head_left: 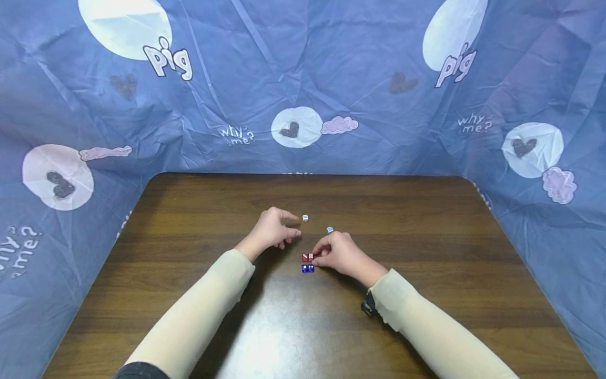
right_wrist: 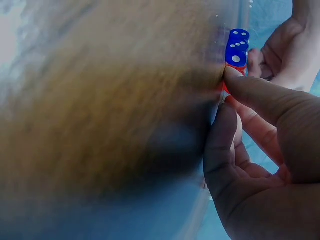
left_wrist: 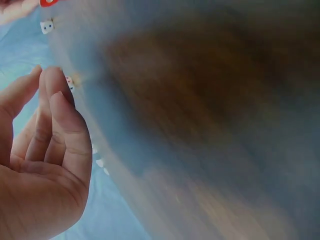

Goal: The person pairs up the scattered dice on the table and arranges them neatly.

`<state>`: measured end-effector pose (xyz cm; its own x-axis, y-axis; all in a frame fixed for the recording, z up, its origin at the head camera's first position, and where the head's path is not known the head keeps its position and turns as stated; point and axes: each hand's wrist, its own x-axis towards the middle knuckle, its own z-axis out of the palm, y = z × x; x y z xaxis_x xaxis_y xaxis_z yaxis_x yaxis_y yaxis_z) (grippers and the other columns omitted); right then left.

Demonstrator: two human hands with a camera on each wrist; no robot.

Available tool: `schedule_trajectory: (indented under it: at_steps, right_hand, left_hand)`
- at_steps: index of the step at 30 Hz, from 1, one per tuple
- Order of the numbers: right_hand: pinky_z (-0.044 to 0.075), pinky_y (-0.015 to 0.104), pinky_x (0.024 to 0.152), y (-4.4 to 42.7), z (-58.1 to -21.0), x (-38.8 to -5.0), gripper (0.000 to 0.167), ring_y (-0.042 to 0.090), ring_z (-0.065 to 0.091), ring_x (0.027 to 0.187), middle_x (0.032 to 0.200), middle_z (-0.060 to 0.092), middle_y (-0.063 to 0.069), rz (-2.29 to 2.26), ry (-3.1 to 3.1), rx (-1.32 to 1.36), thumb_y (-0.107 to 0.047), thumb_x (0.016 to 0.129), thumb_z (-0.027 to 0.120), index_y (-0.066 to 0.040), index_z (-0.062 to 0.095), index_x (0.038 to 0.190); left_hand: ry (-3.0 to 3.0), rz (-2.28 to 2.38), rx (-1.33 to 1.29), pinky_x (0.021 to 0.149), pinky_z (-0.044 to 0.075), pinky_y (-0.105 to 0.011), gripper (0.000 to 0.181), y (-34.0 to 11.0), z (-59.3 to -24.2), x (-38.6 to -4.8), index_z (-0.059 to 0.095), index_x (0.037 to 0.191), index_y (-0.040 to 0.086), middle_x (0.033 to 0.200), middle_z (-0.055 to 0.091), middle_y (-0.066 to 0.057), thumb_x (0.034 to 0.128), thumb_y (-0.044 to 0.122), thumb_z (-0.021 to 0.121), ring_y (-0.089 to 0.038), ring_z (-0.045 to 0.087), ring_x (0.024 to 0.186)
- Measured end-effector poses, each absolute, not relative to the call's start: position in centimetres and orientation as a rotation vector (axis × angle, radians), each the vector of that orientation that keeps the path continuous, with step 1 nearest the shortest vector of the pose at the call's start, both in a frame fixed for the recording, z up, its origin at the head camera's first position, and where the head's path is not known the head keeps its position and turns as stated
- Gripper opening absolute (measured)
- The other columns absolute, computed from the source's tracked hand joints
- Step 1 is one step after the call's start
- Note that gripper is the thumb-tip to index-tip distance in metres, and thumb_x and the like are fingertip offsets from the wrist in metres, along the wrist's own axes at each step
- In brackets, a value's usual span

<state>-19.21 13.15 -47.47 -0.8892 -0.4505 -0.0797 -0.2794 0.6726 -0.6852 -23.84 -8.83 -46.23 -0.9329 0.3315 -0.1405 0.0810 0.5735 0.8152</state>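
Note:
Two red dice point(head_left: 305, 257) sit side by side on the table, right behind two blue dice point(head_left: 307, 268). My right hand point(head_left: 343, 255) pinches the right-hand red die between thumb and index finger; its fingers partly cover the red point(right_wrist: 226, 89) in the right wrist view, where the blue dice point(right_wrist: 237, 47) show beyond the thumb. My left hand point(head_left: 273, 229) hovers just left of a white die point(head_left: 305, 217), thumb and fingers apart and holding nothing. A second white die point(head_left: 330, 229) lies behind my right hand's knuckles.
The brown wooden table point(head_left: 189, 295) has rounded far corners. Blue printed cloth point(head_left: 303, 68) hangs behind it and along both sides. A dark band point(head_left: 367, 304) circles the right wrist at the sleeve's cuff.

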Motion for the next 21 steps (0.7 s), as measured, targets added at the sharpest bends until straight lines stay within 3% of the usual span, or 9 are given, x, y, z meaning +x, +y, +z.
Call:
schedule_trajectory:
  at_steps: [9, 21]
  right_hand:
    - [0.044, 0.026, 0.056, 13.2, -47.5, -19.3, 0.012, 0.007, 0.053, 0.058, 0.063, 0.061, -0.008, -1.021, 2.641, -0.59, -0.015, 0.082, 0.088, -0.014, 0.079, 0.089]
    - [0.045, 0.025, 0.055, 13.3, -47.5, -19.2, 0.012, 0.007, 0.054, 0.058, 0.064, 0.062, -0.008, -1.021, 2.636, -0.576, -0.015, 0.081, 0.089, -0.014, 0.079, 0.089]
  left_hand:
    - [2.548, 1.322, 0.13, 0.043, 0.054, -0.031, 0.033, -8.2, -46.8, -26.5, 0.076, 0.117, 0.006, 0.062, 0.069, -0.01, 0.0861, 0.015, 0.084, -0.021, 0.065, 0.046]
    - [2.488, 1.31, 0.115, 0.044, 0.055, -0.032, 0.033, -6.7, -47.4, -27.9, 0.077, 0.114, 0.004, 0.063, 0.07, -0.011, 0.0837, 0.013, 0.086, -0.02, 0.064, 0.045]
